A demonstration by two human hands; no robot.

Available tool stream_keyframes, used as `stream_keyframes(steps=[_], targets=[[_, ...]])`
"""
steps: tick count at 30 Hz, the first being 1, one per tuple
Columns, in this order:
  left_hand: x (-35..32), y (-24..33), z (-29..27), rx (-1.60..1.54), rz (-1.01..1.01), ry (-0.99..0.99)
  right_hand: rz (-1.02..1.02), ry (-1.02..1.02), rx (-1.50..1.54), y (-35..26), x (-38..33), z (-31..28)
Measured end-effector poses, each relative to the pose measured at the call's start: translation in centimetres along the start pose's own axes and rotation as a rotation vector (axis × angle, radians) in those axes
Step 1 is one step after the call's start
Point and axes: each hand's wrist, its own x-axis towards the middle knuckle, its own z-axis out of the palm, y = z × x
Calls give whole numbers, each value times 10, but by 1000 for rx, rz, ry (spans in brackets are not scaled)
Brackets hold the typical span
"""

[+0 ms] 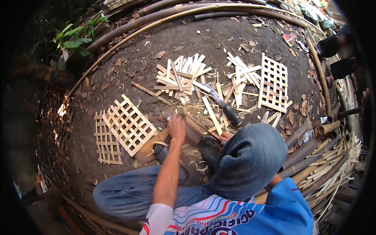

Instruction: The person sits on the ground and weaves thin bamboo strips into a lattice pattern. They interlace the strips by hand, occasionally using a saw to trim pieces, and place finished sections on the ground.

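I sit on the dirt with my knees up in blue jeans. My left hand (177, 127) is closed over a dark bamboo tube (194, 133) that lies slanted between my feet. Only the fingertips of my right hand (224, 137) show, past my raised right knee (250, 156), near the tube's lower end; what they hold is hidden. A machete (220, 102) with a dark handle lies on the ground just beyond the tube. Pale shavings lie around my feet.
Two woven bamboo lattices (128, 124) overlap at my left, and another (274, 83) lies at the far right. A heap of split strips (181, 75) sits ahead. Long bamboo poles (156, 17) curve along the far side, and cut tubes and strips (325, 156) are stacked at my right.
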Motion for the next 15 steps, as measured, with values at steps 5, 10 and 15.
stream_keyframes(steps=[5,10,15], targets=[[-1,-4,0,-51,20,-17,15,32,-44,-9,-20,-18],[-1,-2,-6,-17,4,-62,-10,76,-203,29,15,4],[2,-3,-7,-40,38,-40,-21,121,-535,87,57,49]])
